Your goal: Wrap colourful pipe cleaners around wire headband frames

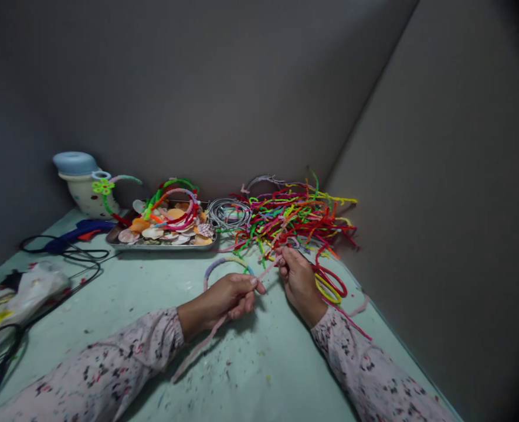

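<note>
A pink pipe cleaner (268, 269) runs taut between my two hands above the table. My left hand (230, 298) pinches it between thumb and forefinger, and a long pale pink tail hangs below toward the sleeve. My right hand (298, 280) grips the far end with fingers pressed together. Just behind my left hand is a hoop (217, 266) wrapped in purple, yellow and blue; its lower part is hidden, and I cannot tell whether the hand touches it. Red and yellow loops (329, 284) lie right beside my right hand.
A metal tray (166, 248) of seashells with colourful wrapped hoops stands at the back. Beside it are a grey wire coil (229, 214) and a heap of pipe cleaners (303, 211). A blue-lidded container (85, 187), black cable (96, 269) and plastic bag (43, 287) are at left.
</note>
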`<state>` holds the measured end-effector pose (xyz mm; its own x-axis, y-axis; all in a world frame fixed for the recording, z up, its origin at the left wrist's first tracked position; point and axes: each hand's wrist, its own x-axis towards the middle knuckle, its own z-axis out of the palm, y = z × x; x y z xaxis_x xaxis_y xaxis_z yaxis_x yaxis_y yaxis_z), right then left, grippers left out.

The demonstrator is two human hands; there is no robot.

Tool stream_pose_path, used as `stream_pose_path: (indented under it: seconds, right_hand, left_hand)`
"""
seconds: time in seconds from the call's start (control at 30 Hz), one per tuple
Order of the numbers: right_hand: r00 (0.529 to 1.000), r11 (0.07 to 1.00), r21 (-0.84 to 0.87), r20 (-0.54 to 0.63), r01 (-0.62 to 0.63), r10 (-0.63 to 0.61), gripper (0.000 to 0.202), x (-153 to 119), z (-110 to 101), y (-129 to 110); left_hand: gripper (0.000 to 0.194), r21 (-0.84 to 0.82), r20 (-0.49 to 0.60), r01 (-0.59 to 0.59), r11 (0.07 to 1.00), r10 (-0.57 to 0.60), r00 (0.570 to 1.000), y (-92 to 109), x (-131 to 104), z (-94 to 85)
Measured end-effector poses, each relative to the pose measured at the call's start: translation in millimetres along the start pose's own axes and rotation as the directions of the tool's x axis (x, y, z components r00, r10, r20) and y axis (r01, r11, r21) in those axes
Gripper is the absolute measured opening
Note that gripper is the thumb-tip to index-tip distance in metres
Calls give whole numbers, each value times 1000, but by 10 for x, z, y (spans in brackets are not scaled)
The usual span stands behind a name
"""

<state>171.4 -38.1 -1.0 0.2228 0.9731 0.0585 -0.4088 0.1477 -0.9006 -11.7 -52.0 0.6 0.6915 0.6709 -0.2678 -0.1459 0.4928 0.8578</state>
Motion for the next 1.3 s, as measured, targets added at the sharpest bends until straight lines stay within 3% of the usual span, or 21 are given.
stream_pose_path:
  seconds: [0.37,0.57,0.7,0.83,1.3]
  right_hand:
    - [983,954,-254,-46,158,-175,30,-19,-23,28]
    - [999,996,-80,39,36,-32,31,3,-37,38]
    - [997,996,56,22,-74,73,36,-2,-13,35]
    - [998,993,93,-14,-66,67,30,3,-1,32]
    - [997,986,-155,45,69,-63,24,-37,-56,57]
  left_hand:
    - [23,-79,3,26,997,-26,1000,38,5,11]
    - [25,-50,-33,-10,999,9,999,-4,13,-18]
    - [27,-47,-67,-23,999,19,998,11,8,4]
    - [26,-50,-89,-24,998,20,996,15,4,6]
    - [27,-34,-108,-32,999,28,994,-24,22,-8]
